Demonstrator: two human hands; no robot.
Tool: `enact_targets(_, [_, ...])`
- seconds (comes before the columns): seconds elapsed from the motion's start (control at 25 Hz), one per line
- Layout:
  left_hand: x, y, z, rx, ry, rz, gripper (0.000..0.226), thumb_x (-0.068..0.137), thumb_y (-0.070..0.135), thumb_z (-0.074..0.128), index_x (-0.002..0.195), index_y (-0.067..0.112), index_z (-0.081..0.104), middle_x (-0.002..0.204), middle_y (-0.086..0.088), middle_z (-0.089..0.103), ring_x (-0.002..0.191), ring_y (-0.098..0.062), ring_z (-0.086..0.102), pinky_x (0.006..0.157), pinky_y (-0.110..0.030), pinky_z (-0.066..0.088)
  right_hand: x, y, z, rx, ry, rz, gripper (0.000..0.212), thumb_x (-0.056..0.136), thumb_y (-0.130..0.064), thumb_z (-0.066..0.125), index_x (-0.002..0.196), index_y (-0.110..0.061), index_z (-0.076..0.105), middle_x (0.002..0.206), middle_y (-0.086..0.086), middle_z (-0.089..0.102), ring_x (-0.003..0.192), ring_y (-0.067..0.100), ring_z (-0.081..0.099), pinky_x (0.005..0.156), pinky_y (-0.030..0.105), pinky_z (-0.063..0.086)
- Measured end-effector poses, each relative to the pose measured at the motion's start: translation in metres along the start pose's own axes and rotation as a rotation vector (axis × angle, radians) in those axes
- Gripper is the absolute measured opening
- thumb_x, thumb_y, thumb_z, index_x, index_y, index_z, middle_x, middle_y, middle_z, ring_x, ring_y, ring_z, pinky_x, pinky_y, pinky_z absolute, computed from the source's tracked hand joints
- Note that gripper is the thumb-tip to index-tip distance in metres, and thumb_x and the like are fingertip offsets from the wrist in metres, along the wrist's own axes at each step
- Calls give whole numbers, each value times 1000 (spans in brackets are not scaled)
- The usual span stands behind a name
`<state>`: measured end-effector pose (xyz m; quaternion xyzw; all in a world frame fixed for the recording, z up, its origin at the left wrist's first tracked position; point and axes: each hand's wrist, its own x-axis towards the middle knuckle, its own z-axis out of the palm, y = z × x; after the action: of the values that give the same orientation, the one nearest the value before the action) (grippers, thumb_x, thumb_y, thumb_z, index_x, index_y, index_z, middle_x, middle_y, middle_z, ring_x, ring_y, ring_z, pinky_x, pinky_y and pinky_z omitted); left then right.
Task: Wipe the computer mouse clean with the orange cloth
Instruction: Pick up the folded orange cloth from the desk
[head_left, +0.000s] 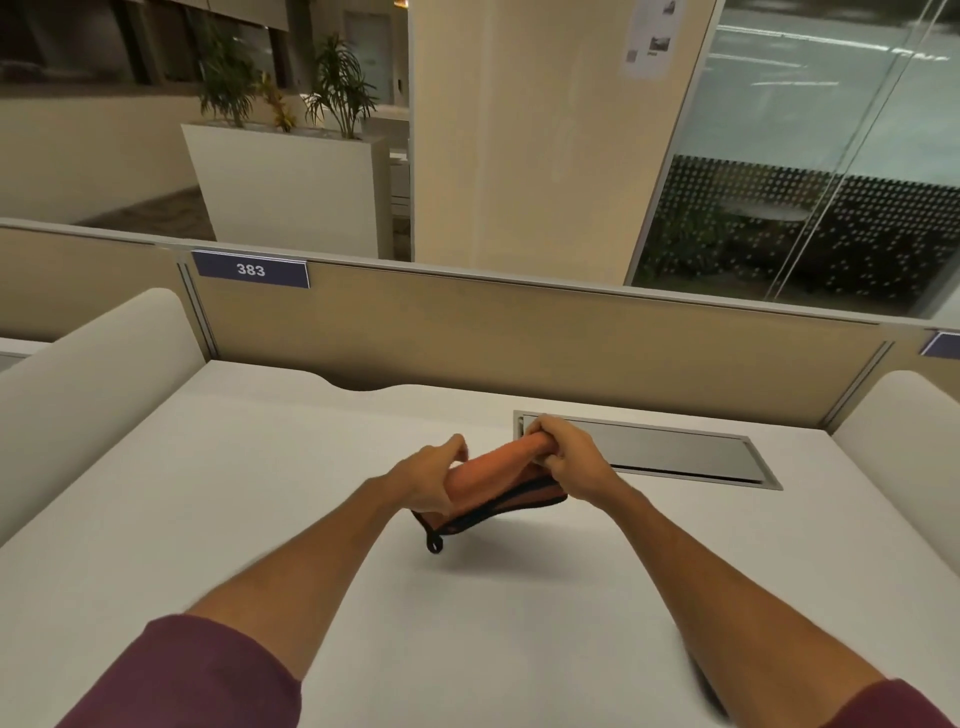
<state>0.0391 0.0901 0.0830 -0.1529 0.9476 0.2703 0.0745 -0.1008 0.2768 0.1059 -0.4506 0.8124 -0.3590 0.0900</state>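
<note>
- Hands meet over the middle of the white desk (260, 493), both on the orange cloth (493, 475).
- The left hand (426, 480) grips the cloth's near left end, fingers curled into it.
- The right hand (563, 457) clutches the far right end, fingers wrapped round the bunched fabric.
- The cloth is folded into a thick roll with dark edging, held just above the desk. A small black loop (434, 543) hangs from its lower corner.
- The computer mouse cannot be made out; whether it sits inside the fold, I cannot tell.
- Both forearms are bare below maroon sleeves (197, 675).
- A blue tag (251, 269) on the beige partition (493, 332) reads "383" in white.
- A second blue tag (943, 345) at the right edge is cut off and unreadable.
- A paper notice (652, 36) on the pillar is too blurred to read.
- A metal flap (675, 449) lies flush in the desk just beside the right hand.
</note>
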Motion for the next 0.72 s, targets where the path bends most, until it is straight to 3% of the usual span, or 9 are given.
enact_targets(0.08, [-1, 28, 10, -260, 4, 129, 69, 78, 30, 83, 135, 21, 46, 131, 3, 56, 118, -17, 55, 98, -36, 50, -5, -2, -11, 47, -30, -44, 39, 72, 18, 49, 95, -11, 62, 94, 3, 65, 88, 15, 58, 76, 24, 48])
enact_targets(0.16, [0, 58, 17, -449, 62, 180, 59, 85, 29, 77, 138, 21, 50, 126, 0, 62, 115, -18, 59, 98, -35, 50, -12, 1, -23, 94, -47, -64, 42, 72, 18, 50, 98, -12, 64, 97, 3, 67, 90, 13, 60, 79, 22, 50])
enact_targets(0.28, [6, 98, 26, -508, 192, 170, 37, 91, 12, 63, 127, 18, 59, 113, -5, 66, 103, -23, 63, 90, -33, 54, -25, 13, -44, 216, 52, -54, 39, 80, 11, 59, 108, -17, 64, 104, -3, 67, 96, 13, 62, 84, 22, 53])
enact_targets(0.4, [12, 135, 33, -677, 296, 115, 29, 93, 4, 52, 119, 14, 63, 111, -8, 66, 101, -25, 64, 84, -33, 54, -38, 32, -60, 240, 319, 32, 52, 88, -14, 71, 135, -22, 50, 134, -1, 53, 123, 15, 48, 101, 28, 42])
enact_targets(0.52, [18, 177, 41, -895, 357, 84, 22, 96, 4, 53, 113, 15, 62, 109, -10, 68, 99, -23, 66, 77, -26, 55, -57, 46, -74, 198, 440, 28, 63, 91, -38, 66, 147, -28, 37, 153, 3, 35, 141, 21, 30, 111, 42, 30])
enact_targets(0.64, [22, 219, 48, -1042, 405, 62, 22, 97, 5, 56, 112, 20, 61, 106, -8, 69, 99, -24, 66, 79, -30, 56, -76, 55, -87, 165, 367, 6, 67, 89, -62, 47, 150, -43, 26, 162, 5, 15, 147, 27, 19, 114, 51, 23])
enact_targets(0.72, [25, 247, 53, -1131, 320, 84, 28, 99, 11, 55, 126, 17, 57, 112, -9, 68, 104, -27, 66, 82, -37, 56, -87, 61, -100, 235, 274, -20, 78, 82, -72, 42, 151, -47, 17, 162, 3, 8, 144, 27, 25, 113, 49, 31])
